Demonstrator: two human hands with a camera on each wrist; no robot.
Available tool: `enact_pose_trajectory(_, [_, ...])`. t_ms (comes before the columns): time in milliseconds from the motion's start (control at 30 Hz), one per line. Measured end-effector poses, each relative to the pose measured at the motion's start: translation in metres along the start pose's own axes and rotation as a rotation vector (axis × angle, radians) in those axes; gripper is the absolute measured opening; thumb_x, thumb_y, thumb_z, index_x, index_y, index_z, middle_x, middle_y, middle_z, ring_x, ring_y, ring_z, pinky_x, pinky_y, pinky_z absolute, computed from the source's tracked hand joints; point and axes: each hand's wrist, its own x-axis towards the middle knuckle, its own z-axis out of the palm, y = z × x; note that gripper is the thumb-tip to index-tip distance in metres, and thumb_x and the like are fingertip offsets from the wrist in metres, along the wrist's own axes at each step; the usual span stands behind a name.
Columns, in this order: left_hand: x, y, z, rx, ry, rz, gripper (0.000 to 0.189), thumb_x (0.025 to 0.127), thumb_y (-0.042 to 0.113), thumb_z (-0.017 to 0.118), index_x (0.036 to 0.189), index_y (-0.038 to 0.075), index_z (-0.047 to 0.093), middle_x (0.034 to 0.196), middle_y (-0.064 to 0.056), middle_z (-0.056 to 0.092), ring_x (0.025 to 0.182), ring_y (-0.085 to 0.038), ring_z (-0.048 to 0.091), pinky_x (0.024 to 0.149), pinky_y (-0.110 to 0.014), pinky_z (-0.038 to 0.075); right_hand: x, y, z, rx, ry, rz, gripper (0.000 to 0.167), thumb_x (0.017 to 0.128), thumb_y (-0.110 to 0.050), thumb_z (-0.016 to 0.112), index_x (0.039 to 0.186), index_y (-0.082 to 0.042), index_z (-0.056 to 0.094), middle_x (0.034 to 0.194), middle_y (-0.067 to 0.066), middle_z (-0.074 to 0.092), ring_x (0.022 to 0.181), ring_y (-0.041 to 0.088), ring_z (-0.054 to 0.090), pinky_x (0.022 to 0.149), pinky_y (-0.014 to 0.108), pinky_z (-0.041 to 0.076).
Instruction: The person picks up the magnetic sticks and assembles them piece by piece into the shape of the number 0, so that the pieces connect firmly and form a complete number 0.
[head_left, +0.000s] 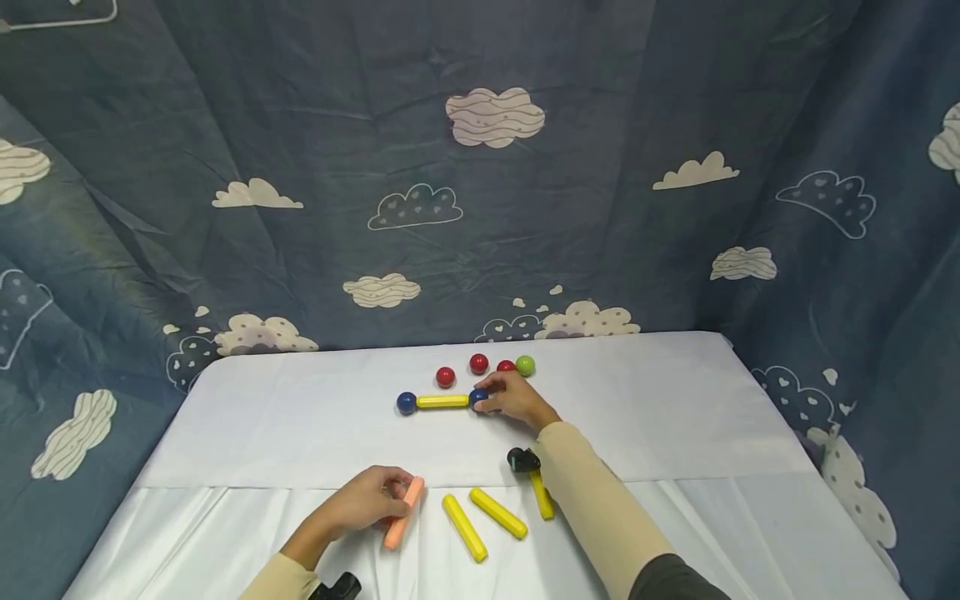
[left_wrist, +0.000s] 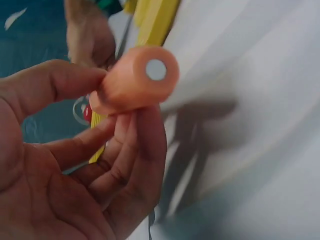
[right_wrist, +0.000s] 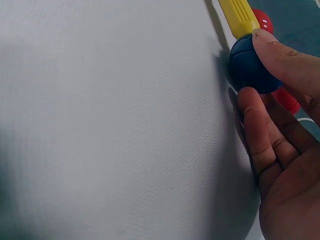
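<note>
Near the front of the white table, my left hand [head_left: 366, 500] pinches an orange rod [head_left: 403, 514] between thumb and fingers. In the left wrist view a pale round disc shows in the end of this rod [left_wrist: 127, 85]. Farther back, my right hand [head_left: 519, 398] holds a blue ball [head_left: 477, 398] at the right end of a yellow rod [head_left: 442, 402]. At that rod's left end sits another blue ball [head_left: 407, 403]. The right wrist view shows the thumb and a finger on the blue ball [right_wrist: 250, 65], which touches the yellow rod [right_wrist: 239, 17].
Behind the joined piece lie red balls [head_left: 446, 377] and a green ball [head_left: 525, 366]; my right hand partly covers one red ball. Loose yellow rods [head_left: 465, 527] lie between my arms, one beside the right wrist camera [head_left: 522, 460]. A dark cloud-print curtain [head_left: 405, 142] hangs behind the table [head_left: 637, 400].
</note>
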Motion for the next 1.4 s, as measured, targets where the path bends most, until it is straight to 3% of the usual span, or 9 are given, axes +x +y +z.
enact_pose_trajectory(233, [0.015, -0.009, -0.017, -0.192, 0.012, -0.073, 0.048, 0.089, 0.009, 0.066, 0.128, -0.012, 0.047, 0.1, -0.012, 0.069, 0.082, -0.017, 0.067, 0.068, -0.031, 0.054, -0.001, 0.0, 0.001, 0.0, -0.006, 0.003, 0.03, 0.077, -0.005, 0.08, 0.105, -0.01, 0.071, 0.102, 0.004, 0.064, 0.094, 0.021, 0.057, 0.087, 0.033, 0.05])
enact_pose_trajectory(367, [0.025, -0.014, -0.024, -0.28, 0.027, -0.045, 0.05, 0.091, 0.014, 0.063, 0.13, -0.011, 0.045, 0.098, -0.013, 0.072, 0.078, -0.015, 0.067, 0.066, -0.029, 0.053, -0.001, -0.001, -0.001, 0.006, -0.007, 0.011, 0.03, 0.077, -0.005, 0.079, 0.105, -0.01, 0.071, 0.103, 0.005, 0.065, 0.094, 0.021, 0.057, 0.084, 0.032, 0.051])
enact_pose_trajectory(500, [0.033, -0.017, -0.029, -0.352, 0.085, -0.027, 0.051, 0.093, 0.016, 0.06, 0.132, -0.012, 0.042, 0.1, -0.014, 0.071, 0.077, -0.013, 0.066, 0.066, -0.029, 0.053, -0.001, -0.002, 0.0, 0.006, -0.015, 0.004, 0.03, 0.077, -0.004, 0.079, 0.106, -0.009, 0.071, 0.103, 0.005, 0.065, 0.093, 0.02, 0.057, 0.081, 0.03, 0.052])
enact_pose_trajectory(700, [0.047, -0.017, -0.034, -0.333, 0.244, -0.098, 0.049, 0.09, 0.015, 0.066, 0.13, -0.008, 0.049, 0.095, -0.008, 0.068, 0.075, -0.012, 0.062, 0.065, -0.029, 0.053, -0.001, -0.003, 0.001, -0.007, -0.013, -0.026, 0.03, 0.077, -0.003, 0.079, 0.105, -0.006, 0.071, 0.102, 0.006, 0.066, 0.091, 0.019, 0.058, 0.078, 0.029, 0.051])
enact_pose_trajectory(967, [0.065, -0.018, -0.04, -0.271, 0.365, -0.16, 0.032, 0.09, 0.009, 0.066, 0.115, -0.01, 0.06, 0.089, -0.008, 0.067, 0.07, -0.01, 0.061, 0.062, -0.026, 0.054, -0.003, -0.001, 0.0, 0.028, 0.014, -0.006, 0.028, 0.077, -0.003, 0.079, 0.103, -0.007, 0.071, 0.101, 0.006, 0.066, 0.09, 0.019, 0.058, 0.075, 0.028, 0.052])
enact_pose_trajectory(1400, [0.071, -0.011, -0.042, -0.204, 0.396, -0.214, 0.031, 0.089, 0.012, 0.067, 0.114, -0.007, 0.062, 0.093, -0.01, 0.065, 0.071, -0.012, 0.06, 0.063, -0.026, 0.054, -0.002, 0.001, 0.001, 0.022, 0.009, -0.013, 0.029, 0.077, -0.003, 0.079, 0.104, -0.008, 0.071, 0.102, 0.005, 0.066, 0.092, 0.02, 0.057, 0.08, 0.03, 0.052])
